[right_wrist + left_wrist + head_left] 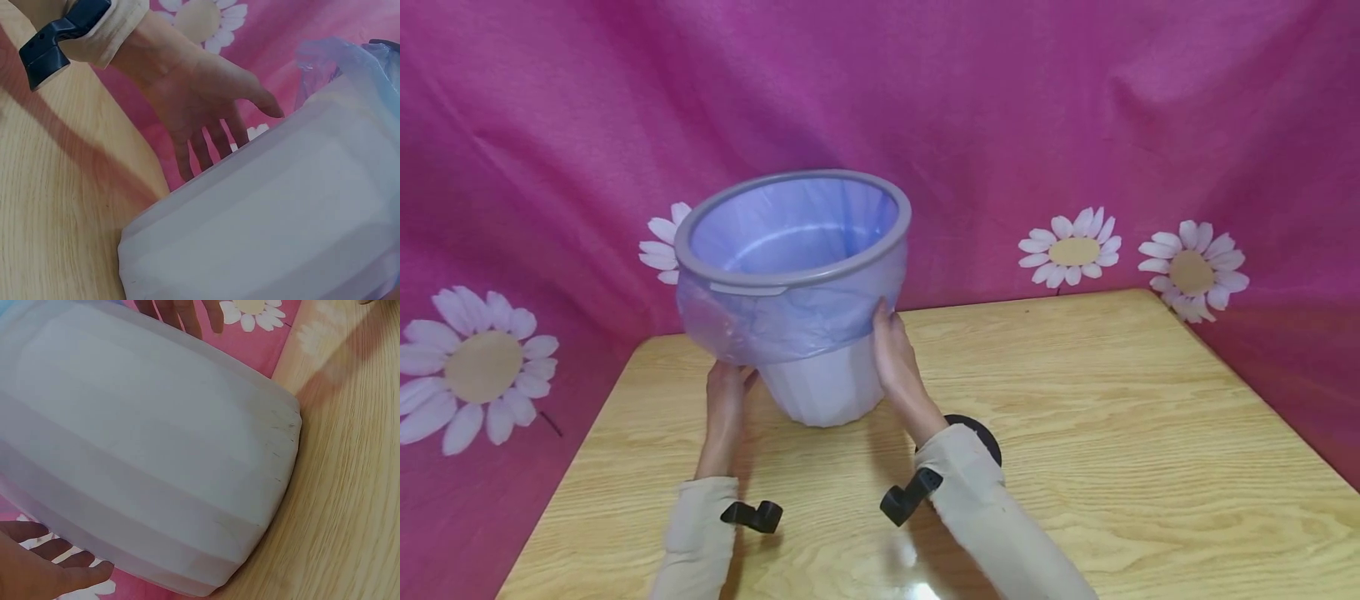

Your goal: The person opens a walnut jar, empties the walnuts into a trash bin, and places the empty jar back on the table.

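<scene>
A white waste bin (827, 383) with faceted sides stands between the two hands, tilted. A translucent bluish plastic bag (790, 325) lines it and is folded down over the outside, and a grey rim ring (805, 275) circles the mouth. On the left side, the left hand (726, 408) is at the wall below the bag's edge; the right wrist view shows its fingers (217, 137) extended and spread. The right hand (898, 362) lies along the opposite side, thumb upward over the bag. Its straight fingers (184, 312) show past the bin in the left wrist view. Whether the base touches the table is unclear.
A light wood-grain table (1112, 400) lies under the bin. Partly hidden by the right forearm is a black round object (977, 433). Behind the table hangs a magenta cloth (970, 150) with white daisies. Each wrist carries a black camera mount (752, 517).
</scene>
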Demonstrator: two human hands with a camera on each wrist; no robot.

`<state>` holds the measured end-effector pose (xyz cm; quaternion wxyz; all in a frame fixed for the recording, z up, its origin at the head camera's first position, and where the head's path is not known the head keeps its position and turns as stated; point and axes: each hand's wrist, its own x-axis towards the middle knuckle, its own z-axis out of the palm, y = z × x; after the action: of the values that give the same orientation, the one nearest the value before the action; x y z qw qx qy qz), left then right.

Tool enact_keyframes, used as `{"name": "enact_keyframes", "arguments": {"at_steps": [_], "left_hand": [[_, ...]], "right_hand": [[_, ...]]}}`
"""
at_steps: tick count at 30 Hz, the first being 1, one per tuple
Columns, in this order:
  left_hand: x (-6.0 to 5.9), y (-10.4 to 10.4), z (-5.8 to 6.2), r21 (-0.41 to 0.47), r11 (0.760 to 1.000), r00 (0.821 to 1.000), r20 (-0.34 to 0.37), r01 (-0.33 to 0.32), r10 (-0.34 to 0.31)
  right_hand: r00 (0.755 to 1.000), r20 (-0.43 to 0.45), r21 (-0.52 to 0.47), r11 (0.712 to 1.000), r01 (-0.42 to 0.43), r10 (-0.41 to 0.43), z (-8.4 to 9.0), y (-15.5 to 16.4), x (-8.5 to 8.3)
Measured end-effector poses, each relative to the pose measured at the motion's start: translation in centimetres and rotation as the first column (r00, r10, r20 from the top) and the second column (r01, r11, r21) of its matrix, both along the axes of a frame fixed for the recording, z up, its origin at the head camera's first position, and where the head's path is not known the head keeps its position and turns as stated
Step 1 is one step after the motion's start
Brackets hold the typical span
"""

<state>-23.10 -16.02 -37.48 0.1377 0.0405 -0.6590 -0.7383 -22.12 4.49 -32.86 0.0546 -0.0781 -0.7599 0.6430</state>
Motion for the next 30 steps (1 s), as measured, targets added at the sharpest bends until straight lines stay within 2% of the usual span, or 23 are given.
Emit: {"name": "enact_keyframes", "arguments": {"at_steps": [16, 25, 30], "left_hand": [[-0.8, 2.3, 0.0, -0.022, 1.000, 0.999, 0.030, 0.019, -0.018], [-1.2, 3.5, -0.1, -0.050, 0.998, 1.000, 0.014, 0.027, -0.027], [-1.4, 4.2, -0.2, -0.069, 0.997, 0.999, 0.010, 0.032, -0.031]], "right_hand": [[1.000, -0.007, -0.004, 1.000, 0.008, -0.008, 0.4, 2.4, -0.1], [0.999, -0.024, 0.106, 0.994, -0.026, 0.029, 0.6, 4.4, -0.4], [0.999, 0.013, 0.168, 0.984, -0.054, 0.053, 0.8, 5.4, -0.6]]}}
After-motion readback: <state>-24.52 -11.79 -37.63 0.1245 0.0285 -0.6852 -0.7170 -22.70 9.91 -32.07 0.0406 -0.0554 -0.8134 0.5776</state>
